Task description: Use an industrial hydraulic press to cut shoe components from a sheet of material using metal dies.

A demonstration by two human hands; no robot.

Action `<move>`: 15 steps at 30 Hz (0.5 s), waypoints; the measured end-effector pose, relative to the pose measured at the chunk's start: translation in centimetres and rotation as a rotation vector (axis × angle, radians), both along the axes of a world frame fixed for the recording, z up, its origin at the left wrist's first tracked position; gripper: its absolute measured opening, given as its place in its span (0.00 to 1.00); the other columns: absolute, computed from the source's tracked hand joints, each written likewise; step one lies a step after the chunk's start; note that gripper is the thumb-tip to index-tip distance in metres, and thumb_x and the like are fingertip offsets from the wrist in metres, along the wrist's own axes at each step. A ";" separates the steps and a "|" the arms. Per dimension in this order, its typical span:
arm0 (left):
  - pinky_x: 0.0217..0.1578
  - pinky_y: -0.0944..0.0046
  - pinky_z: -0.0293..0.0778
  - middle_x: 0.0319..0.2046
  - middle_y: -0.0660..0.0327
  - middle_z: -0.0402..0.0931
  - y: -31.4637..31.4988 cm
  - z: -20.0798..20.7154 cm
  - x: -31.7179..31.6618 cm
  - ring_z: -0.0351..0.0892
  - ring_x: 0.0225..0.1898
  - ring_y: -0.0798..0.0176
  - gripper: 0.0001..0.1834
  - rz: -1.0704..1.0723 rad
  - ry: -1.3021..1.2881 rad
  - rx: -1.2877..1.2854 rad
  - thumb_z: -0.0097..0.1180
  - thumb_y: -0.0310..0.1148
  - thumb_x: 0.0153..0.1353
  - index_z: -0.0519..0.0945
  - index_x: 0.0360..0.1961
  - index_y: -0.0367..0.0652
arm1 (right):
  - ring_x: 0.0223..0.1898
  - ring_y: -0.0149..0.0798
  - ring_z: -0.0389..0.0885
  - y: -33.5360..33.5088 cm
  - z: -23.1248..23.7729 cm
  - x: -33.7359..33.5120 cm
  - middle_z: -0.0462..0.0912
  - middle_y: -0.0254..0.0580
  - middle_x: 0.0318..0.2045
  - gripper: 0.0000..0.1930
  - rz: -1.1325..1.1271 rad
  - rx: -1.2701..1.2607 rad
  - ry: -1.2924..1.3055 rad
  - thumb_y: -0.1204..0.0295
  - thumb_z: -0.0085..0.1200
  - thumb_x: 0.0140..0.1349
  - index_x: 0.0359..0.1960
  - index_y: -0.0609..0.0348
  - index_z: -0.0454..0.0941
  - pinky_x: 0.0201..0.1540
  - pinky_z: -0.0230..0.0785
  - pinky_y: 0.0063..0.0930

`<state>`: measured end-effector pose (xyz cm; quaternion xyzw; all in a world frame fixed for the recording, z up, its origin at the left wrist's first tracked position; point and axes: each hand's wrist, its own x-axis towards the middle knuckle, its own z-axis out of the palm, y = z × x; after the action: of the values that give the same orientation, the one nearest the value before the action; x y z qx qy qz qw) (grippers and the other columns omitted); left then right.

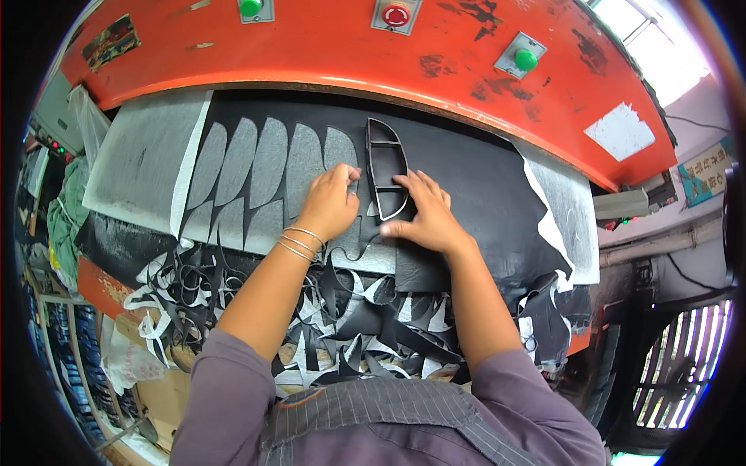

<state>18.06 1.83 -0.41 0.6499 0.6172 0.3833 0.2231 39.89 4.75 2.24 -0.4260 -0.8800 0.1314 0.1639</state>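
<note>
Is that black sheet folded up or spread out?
Spread out: the black sheet lies mostly flat, reaching well right of the cutting die.

There is one left hand [332,203] and one right hand [427,213], with one metal die [386,144]. Five curved cut-outs [266,159] make an upper row; at least three show below. Two green buttons [526,60] and one red button [395,15] are visible. The scraps [367,321] tangle past counting.

Workshop, with orange-red push-button machine [326,56] and offcuts [363,319]
</note>
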 end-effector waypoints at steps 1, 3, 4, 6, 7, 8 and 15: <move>0.57 0.52 0.64 0.46 0.53 0.77 -0.1 -0.4 0.2 0.71 0.55 0.48 0.14 -0.070 0.065 0.055 0.50 0.25 0.52 0.69 0.42 0.39 | 0.61 0.58 0.68 -0.4 -0.6 0.3 0.65 0.60 0.61 0.44 -0.004 0.000 -0.008 0.42 0.66 0.41 0.56 0.56 0.69 0.62 0.56 0.50; 0.66 0.52 0.53 0.54 0.51 0.75 -0.4 -1.1 0.6 0.62 0.65 0.48 0.15 -0.138 0.144 0.092 0.49 0.23 0.52 0.66 0.43 0.38 | 0.65 0.56 0.62 -0.8 -1.5 0.5 0.65 0.62 0.62 0.45 -0.044 0.015 0.069 0.45 0.70 0.36 0.56 0.56 0.71 0.65 0.49 0.52; 0.66 0.52 0.53 0.54 0.51 0.75 -0.5 -1.0 0.6 0.62 0.65 0.48 0.15 -0.135 0.141 0.090 0.49 0.23 0.52 0.66 0.43 0.38 | 0.65 0.56 0.62 -1.0 -1.6 0.3 0.65 0.62 0.62 0.45 -0.041 0.013 0.067 0.45 0.70 0.36 0.56 0.56 0.71 0.65 0.49 0.52; 0.67 0.51 0.50 0.55 0.49 0.74 -0.8 -0.8 0.4 0.61 0.65 0.47 0.14 -0.150 0.119 0.026 0.49 0.24 0.54 0.65 0.43 0.39 | 0.65 0.54 0.63 -1.3 -1.7 -0.1 0.69 0.63 0.59 0.42 -0.011 0.029 0.152 0.48 0.72 0.34 0.52 0.57 0.74 0.65 0.50 0.51; 0.67 0.51 0.50 0.55 0.49 0.74 -0.9 -0.8 0.3 0.61 0.65 0.47 0.14 -0.149 0.117 0.028 0.49 0.24 0.54 0.65 0.43 0.39 | 0.65 0.55 0.63 -1.4 -1.8 -0.2 0.70 0.63 0.59 0.41 -0.021 0.044 0.166 0.50 0.74 0.31 0.49 0.56 0.76 0.65 0.52 0.49; 0.66 0.52 0.52 0.54 0.48 0.73 -1.1 -0.8 0.2 0.64 0.63 0.49 0.16 -0.148 0.076 0.025 0.49 0.27 0.57 0.66 0.46 0.38 | 0.65 0.55 0.63 -1.7 -1.9 -0.2 0.70 0.63 0.59 0.41 -0.020 0.047 0.165 0.50 0.74 0.31 0.49 0.56 0.76 0.65 0.52 0.49; 0.54 0.58 0.70 0.51 0.54 0.74 -5.3 1.5 3.0 0.74 0.52 0.59 0.30 -0.117 -1.485 -0.371 0.34 0.53 0.71 0.68 0.57 0.36 | 0.68 0.56 0.57 -6.5 -0.1 -1.0 0.63 0.61 0.64 0.39 0.329 -0.379 0.655 0.64 0.78 0.35 0.52 0.57 0.71 0.65 0.52 0.43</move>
<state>21.02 -3.42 1.12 0.2051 0.3243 0.5970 0.7045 38.86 -1.71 2.13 -0.2380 -0.7978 0.4442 0.3309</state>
